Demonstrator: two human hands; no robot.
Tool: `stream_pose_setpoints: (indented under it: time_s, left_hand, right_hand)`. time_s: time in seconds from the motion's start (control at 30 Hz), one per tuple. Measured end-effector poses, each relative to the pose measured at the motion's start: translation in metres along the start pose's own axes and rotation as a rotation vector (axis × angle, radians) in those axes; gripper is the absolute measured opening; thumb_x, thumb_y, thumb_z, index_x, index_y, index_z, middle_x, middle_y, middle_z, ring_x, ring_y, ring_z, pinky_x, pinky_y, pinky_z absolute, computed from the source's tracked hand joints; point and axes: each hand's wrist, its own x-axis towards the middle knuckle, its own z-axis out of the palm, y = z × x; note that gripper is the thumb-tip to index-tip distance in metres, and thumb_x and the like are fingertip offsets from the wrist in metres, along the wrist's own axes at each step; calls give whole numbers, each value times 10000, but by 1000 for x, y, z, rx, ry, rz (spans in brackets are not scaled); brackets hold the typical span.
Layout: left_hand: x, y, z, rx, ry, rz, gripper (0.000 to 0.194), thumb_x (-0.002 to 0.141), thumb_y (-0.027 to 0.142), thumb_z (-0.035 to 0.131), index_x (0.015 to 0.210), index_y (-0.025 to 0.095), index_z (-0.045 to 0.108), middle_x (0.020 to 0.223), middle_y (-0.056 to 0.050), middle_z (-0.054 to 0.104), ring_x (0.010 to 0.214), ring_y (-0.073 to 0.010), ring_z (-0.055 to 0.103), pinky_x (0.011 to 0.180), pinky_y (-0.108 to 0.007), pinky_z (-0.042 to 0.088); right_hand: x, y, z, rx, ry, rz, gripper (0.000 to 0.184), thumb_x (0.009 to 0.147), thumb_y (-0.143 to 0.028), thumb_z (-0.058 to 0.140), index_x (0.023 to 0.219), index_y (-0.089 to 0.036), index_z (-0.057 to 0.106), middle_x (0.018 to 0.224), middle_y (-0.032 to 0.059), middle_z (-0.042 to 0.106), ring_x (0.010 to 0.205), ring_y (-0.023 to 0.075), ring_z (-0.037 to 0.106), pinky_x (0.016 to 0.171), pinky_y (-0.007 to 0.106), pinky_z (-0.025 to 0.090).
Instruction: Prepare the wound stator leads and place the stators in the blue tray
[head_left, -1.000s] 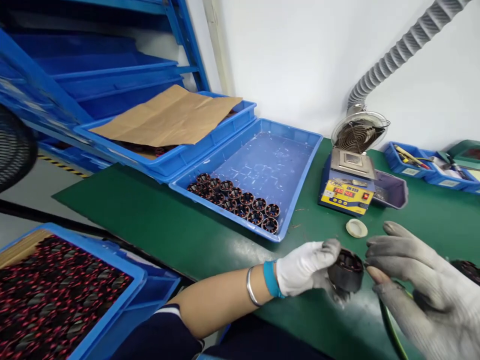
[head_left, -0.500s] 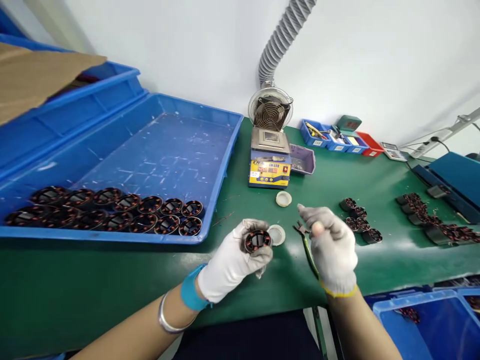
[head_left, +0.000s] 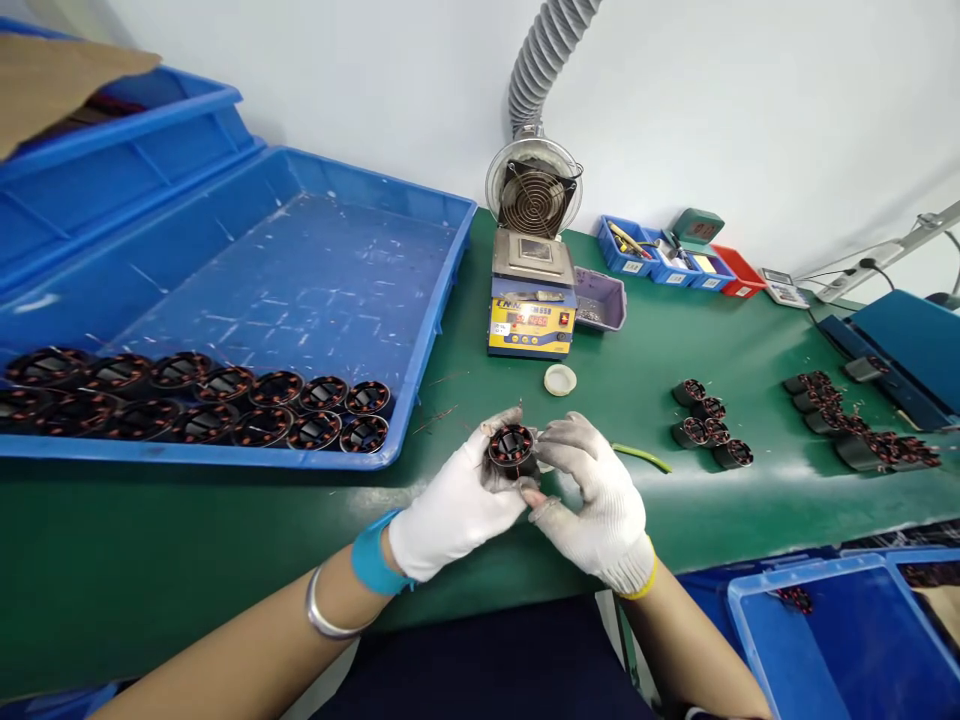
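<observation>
My left hand [head_left: 457, 505], in a white glove, grips a small round black stator with copper windings [head_left: 511, 447] above the green table [head_left: 225, 540]. My right hand [head_left: 596, 500], also gloved, closes on the same stator from the right, its fingers curled against it. A green-handled tool [head_left: 641, 456] lies on the table just right of my hands. A large blue tray [head_left: 315, 270] to the left holds rows of similar stators [head_left: 225, 400] along its near edge.
A yellow-and-blue solder pot [head_left: 531, 310] with a fan and grey hose stands behind my hands, with a white cap [head_left: 560, 379] in front of it. Loose stators [head_left: 705, 425] lie to the right. Small parts bins [head_left: 660, 255] sit at the back, and a blue bin [head_left: 847, 630] sits low right.
My right hand has put down the green-handled tool and moved left onto the stator. The view has steadied on the middle of the bench.
</observation>
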Motion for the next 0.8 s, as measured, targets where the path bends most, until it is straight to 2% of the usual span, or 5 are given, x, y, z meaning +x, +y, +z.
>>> stream_pose_setpoints:
  time_s: [0.17,0.27,0.37,0.6,0.8]
  left_hand:
    - [-7,5,-10,-213,-221,-44,859,621,92,716,1387,273,374,1375,-94,524,1284,-279,509,1092,-447,402]
    - [-7,5,-11,-211,-246,-51,883,630,104,699,1416,292,344,1408,-90,503,1320,-286,475,1094,-451,399]
    - [-2,-1,-8,-20,-110,-27,876,666,113,721,1426,271,315,1394,-106,514,1290,-263,506,1084,-418,416]
    - [6,-11,-4,172,126,154,562,677,236,787,1170,183,522,1164,-96,665,1106,-248,637,1013,-393,499]
    - [0,-6,-1,300,259,246,521,641,239,821,1073,217,529,993,-45,691,942,-224,689,865,-356,569]
  right_hand:
    - [-1,0,2,44,-38,77,474,733,-251,729,1183,-223,580,1170,109,631,1162,274,585,1065,506,438]
    - [-1,3,5,19,12,89,425,763,-269,729,1162,-220,592,1157,111,634,1145,263,590,1050,492,453]
    - [-2,6,9,-33,64,69,281,838,-246,659,1114,-236,604,1084,85,658,1079,235,625,1061,503,435]
    - [-1,4,13,-165,99,-59,204,851,-152,607,1025,-257,602,981,40,704,968,203,663,1080,539,388]
    - [-3,12,1,239,275,209,100,900,-201,549,816,-221,598,804,17,649,812,164,642,1025,502,476]
